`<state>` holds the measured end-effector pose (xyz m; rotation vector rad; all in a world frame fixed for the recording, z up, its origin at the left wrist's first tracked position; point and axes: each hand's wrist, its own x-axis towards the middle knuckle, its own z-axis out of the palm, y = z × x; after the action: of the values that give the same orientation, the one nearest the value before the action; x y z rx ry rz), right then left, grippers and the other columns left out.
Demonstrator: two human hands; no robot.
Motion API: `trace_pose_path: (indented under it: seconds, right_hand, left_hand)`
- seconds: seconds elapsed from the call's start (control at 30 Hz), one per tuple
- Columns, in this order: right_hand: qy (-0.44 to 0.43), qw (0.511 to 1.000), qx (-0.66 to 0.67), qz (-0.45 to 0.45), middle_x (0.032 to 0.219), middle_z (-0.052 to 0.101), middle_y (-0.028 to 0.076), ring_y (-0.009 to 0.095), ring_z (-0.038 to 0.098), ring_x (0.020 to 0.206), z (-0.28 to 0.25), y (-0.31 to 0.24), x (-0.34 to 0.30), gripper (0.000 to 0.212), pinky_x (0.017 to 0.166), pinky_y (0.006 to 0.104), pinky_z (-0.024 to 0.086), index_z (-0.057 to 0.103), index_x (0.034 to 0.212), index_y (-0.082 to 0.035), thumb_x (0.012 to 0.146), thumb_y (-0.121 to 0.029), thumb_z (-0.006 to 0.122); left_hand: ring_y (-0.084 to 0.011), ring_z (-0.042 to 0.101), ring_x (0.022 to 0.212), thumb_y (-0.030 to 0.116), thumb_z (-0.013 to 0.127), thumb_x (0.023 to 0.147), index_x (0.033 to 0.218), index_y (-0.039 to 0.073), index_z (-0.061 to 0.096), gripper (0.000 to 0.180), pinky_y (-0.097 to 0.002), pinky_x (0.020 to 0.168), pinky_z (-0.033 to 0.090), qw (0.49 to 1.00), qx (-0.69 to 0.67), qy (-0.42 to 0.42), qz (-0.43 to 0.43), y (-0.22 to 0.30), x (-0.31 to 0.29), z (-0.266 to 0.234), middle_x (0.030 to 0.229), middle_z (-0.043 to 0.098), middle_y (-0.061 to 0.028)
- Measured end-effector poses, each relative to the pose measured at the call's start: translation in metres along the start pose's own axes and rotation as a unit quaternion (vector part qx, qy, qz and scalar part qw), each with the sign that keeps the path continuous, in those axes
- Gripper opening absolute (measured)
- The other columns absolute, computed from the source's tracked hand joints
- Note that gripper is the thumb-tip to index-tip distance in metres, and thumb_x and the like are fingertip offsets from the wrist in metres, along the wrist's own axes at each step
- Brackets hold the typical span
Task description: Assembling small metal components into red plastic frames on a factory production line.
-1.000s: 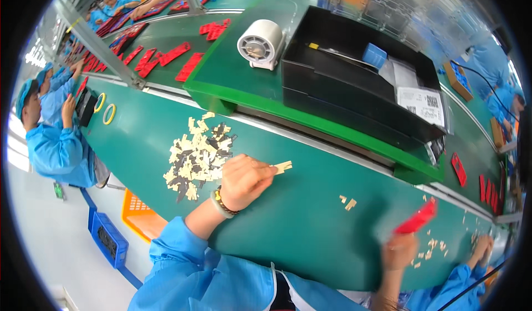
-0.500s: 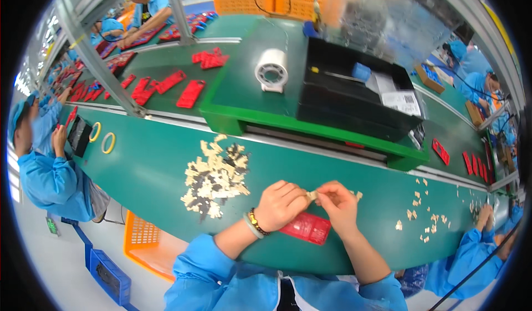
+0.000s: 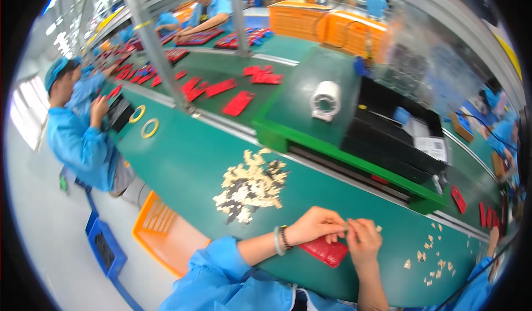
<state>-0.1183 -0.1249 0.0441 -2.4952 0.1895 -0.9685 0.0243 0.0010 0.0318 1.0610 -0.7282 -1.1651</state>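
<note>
My left hand (image 3: 317, 225), with a dark beaded bracelet and a pale bangle at its wrist, is closed in a pinch. My right hand (image 3: 363, 238) meets it fingertip to fingertip, also pinching. Between them is a small piece (image 3: 346, 233), mostly hidden by the fingers; it looked cream a moment ago. Just below the hands, a flat red plastic part (image 3: 327, 252) lies on the green table, partly covered by them. Left of my hands, a loose pile of small cream and dark pieces (image 3: 252, 186) is spread on the tabletop.
Beyond the table stands a green raised platform (image 3: 299, 111) with a white cylinder (image 3: 326, 100) and a black bin (image 3: 388, 120). Red parts (image 3: 238, 103) lie behind. More cream bits (image 3: 424, 255) are scattered at right. An orange crate (image 3: 166, 230) sits below the left edge; a co-worker (image 3: 83, 133) works at left.
The whole view has swung, so the scene sits farther right. My hands stay together above the red part, and their fingers now cover more of the small piece.
</note>
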Motion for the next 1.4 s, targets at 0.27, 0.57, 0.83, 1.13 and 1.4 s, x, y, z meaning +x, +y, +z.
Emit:
trace_pose_path:
  seconds: [0.27, 0.57, 0.83, 1.13, 1.4]
  right_hand:
    - [0.083, 0.953, 0.228, 0.184, 0.091, 0.060, 0.009, 0.013, 0.060, 0.070, 0.001, -0.004, -0.010, 0.029, 0.059, 0.0238, 0.048, 0.062, 0.105, 0.000, 0.077, 0.006, 0.068]
    - [-0.059, 0.996, 0.062, -0.001, 0.089, 0.066, 0.010, 0.021, 0.065, 0.068, -0.011, -0.021, -0.001, 0.017, 0.056, 0.0298, 0.052, 0.067, 0.094, 0.000, 0.077, -0.002, 0.068]
    - [-0.067, 0.981, 0.156, 0.091, 0.086, 0.066, 0.010, 0.020, 0.063, 0.066, -0.018, -0.006, -0.021, 0.014, 0.056, 0.0288, 0.051, 0.065, 0.096, -0.001, 0.083, -0.003, 0.064]
    - [-0.040, 0.974, -0.040, 0.218, 0.085, 0.057, 0.012, 0.022, 0.059, 0.074, -0.055, 0.043, -0.055, 0.013, 0.061, 0.0310, 0.047, 0.062, 0.084, -0.003, 0.073, 0.003, 0.065]
    - [-0.163, 0.962, 0.202, 0.087, 0.101, 0.056, 0.010, 0.020, 0.052, 0.071, -0.058, -0.010, -0.013, 0.023, 0.060, 0.0277, 0.043, 0.059, 0.092, -0.006, 0.076, 0.002, 0.073]
  left_hand:
    - [-0.0082, 0.063, 0.063, 0.008, 0.058, 0.093, 0.101, -0.004, 0.061, 0.014, -0.0213, 0.056, 0.052, 0.997, 0.073, -0.025, -0.017, 0.017, -0.013, 0.015, 0.077, 0.067, -0.0066]
    - [-0.0080, 0.061, 0.074, 0.002, 0.061, 0.090, 0.100, -0.001, 0.066, 0.012, -0.0212, 0.061, 0.050, 0.987, 0.151, 0.047, 0.040, 0.008, -0.037, 0.019, 0.099, 0.066, -0.0072]
    - [-0.0276, 0.055, 0.108, -0.001, 0.071, 0.070, 0.078, 0.004, 0.069, 0.009, -0.0396, 0.093, 0.045, 0.939, 0.286, 0.075, 0.173, -0.003, -0.008, 0.032, 0.116, 0.066, -0.0060]
    - [-0.0310, 0.055, 0.098, 0.010, 0.064, 0.087, 0.100, -0.002, 0.059, 0.019, -0.0419, 0.085, 0.045, 0.811, 0.348, -0.181, 0.434, 0.002, -0.018, 0.040, 0.100, 0.058, -0.0123]
    - [-0.0274, 0.053, 0.079, 0.010, 0.061, 0.075, 0.077, 0.000, 0.055, 0.011, -0.0393, 0.077, 0.046, 0.651, 0.530, -0.023, 0.543, 0.004, -0.012, 0.039, 0.079, 0.050, -0.0103]
